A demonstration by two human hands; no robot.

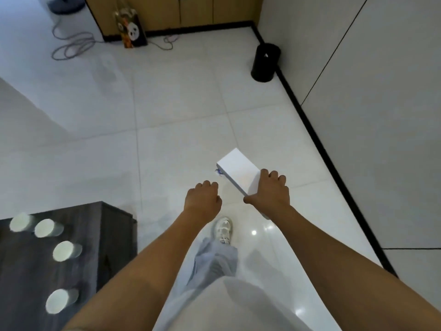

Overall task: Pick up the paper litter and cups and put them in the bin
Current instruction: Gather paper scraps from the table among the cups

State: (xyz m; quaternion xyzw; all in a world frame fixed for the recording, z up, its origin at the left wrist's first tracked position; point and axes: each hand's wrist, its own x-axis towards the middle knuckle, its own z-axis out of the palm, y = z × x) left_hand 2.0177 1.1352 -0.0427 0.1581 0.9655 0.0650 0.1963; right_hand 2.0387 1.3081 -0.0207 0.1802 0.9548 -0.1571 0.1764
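Note:
My right hand (269,191) grips a flat white box (237,170) by its near end and holds it out over the floor. My left hand (202,199) is beside it, fingers curled into a fist with nothing in it. Several pale paper cups, among them the back one (20,222) and the front one (59,301), stand blurred on the dark table (100,235) at lower left. The black round bin (265,62) stands on the floor by the right wall, well ahead of both hands.
White tiled floor stretches between me and the bin. A gift bag with a panda print (131,29) leans on a wooden cabinet (195,10) at the back, with cables (71,46) coiled on the floor to its left. My foot (223,229) is stepping forward.

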